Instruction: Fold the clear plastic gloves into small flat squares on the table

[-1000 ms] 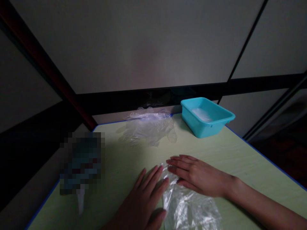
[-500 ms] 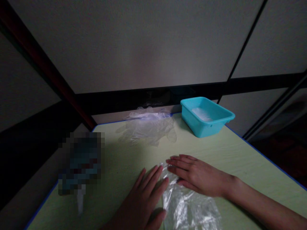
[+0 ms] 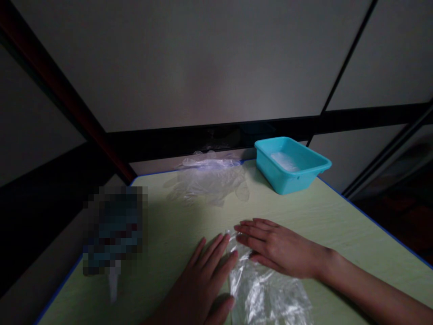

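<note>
A piece of clear, crinkled thin plastic lies flat at the near edge of the view; it resembles the gloves behind it, but its kind is not plain. My left hand rests along its left edge, fingers stretched and spread, fingertips at the upper left corner. Across the top of the plastic lies my right hand, palm down with fingers extended to the left. Both hands are open, and neither grips anything. Toward the back edge of the table is a loose pile of clear disposable plastic gloves.
A turquoise plastic basket with something whitish inside stands at the back right of the pale green table. On the left is a pixelated package with a white strip below it. Light panels rise behind the table.
</note>
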A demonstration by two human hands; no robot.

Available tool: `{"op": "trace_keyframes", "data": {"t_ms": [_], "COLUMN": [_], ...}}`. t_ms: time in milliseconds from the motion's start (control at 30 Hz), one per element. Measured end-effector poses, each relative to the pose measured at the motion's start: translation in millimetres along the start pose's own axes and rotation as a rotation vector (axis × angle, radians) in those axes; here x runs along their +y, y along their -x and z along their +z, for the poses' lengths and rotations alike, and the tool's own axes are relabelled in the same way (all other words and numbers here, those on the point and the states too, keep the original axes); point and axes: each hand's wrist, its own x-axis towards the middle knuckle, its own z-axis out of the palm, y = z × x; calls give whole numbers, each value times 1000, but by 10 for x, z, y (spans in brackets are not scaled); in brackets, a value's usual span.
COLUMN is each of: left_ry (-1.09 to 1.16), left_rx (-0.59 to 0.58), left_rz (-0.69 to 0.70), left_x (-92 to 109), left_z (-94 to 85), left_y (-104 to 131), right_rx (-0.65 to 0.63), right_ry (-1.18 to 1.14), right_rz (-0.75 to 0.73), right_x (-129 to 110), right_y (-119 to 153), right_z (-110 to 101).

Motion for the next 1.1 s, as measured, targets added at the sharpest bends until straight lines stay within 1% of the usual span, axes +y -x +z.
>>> {"op": "trace_keyframes", "data": {"t_ms": [200, 467, 700, 833, 933, 1100], "left_ry": [2, -13, 8, 2, -6, -12], "left_rx": [17, 20, 12, 16, 12, -19], "left_rz": [0, 6, -5, -3, -5, -19], "left_x": [-2, 10, 32, 37, 40, 50], "left_z": [10, -17, -54, -61, -59, -73], "left_y": [14, 21, 10, 6, 9, 0], "right_rx": [23, -6, 72, 97, 81, -16], "right_ry": [-17, 30, 92, 122, 103, 0], "right_rz": [-7, 20, 94, 120, 100, -18], "right_x": [11, 63, 207, 228, 183, 72], "right_y": [-7, -1, 44, 50, 32, 4], "right_z": [8, -46, -60, -57, -63, -14]}}
